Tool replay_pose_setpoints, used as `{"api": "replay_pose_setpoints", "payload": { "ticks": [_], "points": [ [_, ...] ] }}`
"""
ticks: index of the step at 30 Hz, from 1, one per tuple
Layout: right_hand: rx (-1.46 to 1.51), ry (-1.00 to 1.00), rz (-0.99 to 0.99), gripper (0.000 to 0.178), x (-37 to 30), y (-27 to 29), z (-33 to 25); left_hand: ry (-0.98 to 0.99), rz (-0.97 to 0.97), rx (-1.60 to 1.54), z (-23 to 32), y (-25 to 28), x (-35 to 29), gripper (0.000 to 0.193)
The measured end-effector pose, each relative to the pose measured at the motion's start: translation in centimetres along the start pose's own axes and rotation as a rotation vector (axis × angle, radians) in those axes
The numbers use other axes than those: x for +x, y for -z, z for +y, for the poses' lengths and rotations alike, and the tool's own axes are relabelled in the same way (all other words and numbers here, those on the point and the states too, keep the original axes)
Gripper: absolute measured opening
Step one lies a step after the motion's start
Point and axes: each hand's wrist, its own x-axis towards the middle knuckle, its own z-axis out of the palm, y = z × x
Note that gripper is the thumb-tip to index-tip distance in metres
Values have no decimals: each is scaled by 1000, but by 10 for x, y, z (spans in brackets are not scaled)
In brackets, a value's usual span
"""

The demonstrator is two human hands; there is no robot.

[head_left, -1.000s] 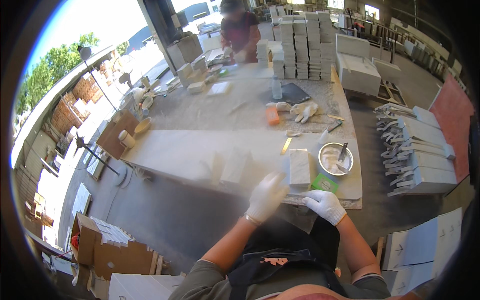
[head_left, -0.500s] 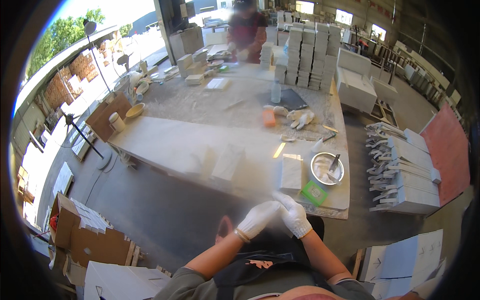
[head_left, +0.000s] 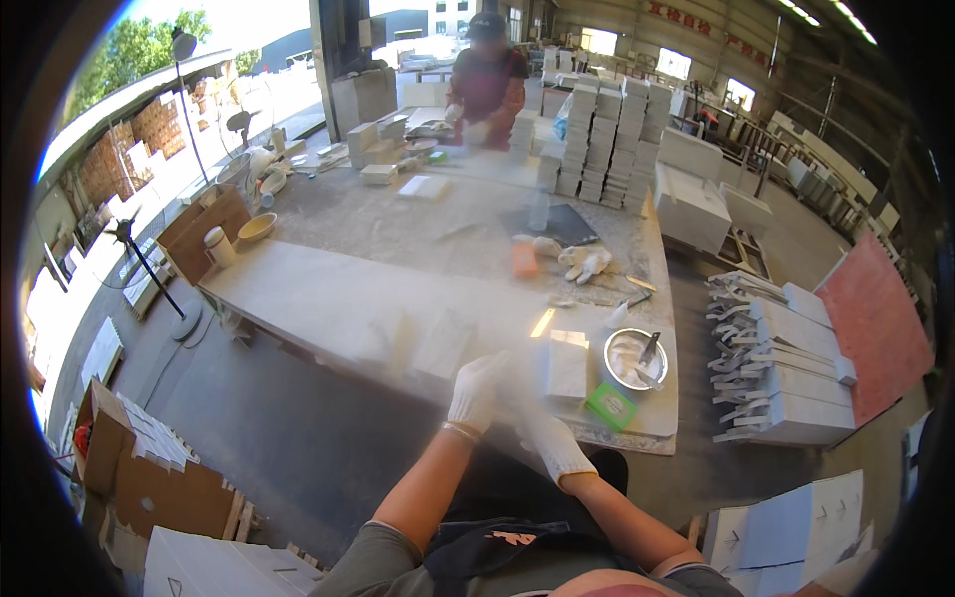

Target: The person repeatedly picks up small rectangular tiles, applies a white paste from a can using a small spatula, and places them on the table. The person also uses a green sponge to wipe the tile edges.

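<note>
Both my hands wear white knit gloves and are lifted in front of the near table edge, slightly apart. My left hand (head_left: pixel 475 393) is beside a hazy pale stone block (head_left: pixel 441 346), with its fingers reaching forward. Lower and to the right, my right hand (head_left: pixel 550 443) has its fingers stretched forward, blurred at the tips. Nothing shows in either hand. Another white block (head_left: pixel 568 368) stands just ahead of my right hand. Beside it are a green box (head_left: pixel 611 407) and a metal bowl (head_left: pixel 608 373) of white paste with a putty knife (head_left: pixel 650 348) in it.
A co-worker (head_left: pixel 486 85) stands across the dusty table (head_left: pixel 298 289). Tall stacks of pale slabs (head_left: pixel 605 139) rise at the far right. Spare gloves (head_left: pixel 585 263), an orange block (head_left: pixel 524 260) and a bottle (head_left: pixel 538 211) lie or stand mid-table. Cardboard (head_left: pixel 174 488) is at lower left.
My hands were together, fingertips touching; now they are apart, the left raised toward the blocks. The view has shifted slightly, and the co-worker shows more fully.
</note>
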Motion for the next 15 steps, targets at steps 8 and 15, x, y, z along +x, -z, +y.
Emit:
{"api": "replay_pose_setpoints", "payload": {
  "ticks": [8, 15],
  "points": [
    [-137, 60, 239, 41, -14, 27, -55, -131, -121, 418, -29, -13, -15, 43],
    [923, -113, 208, 35, -9, 6, -60, -135, 21, 579, -49, -22, -22, 36]
  ]
}}
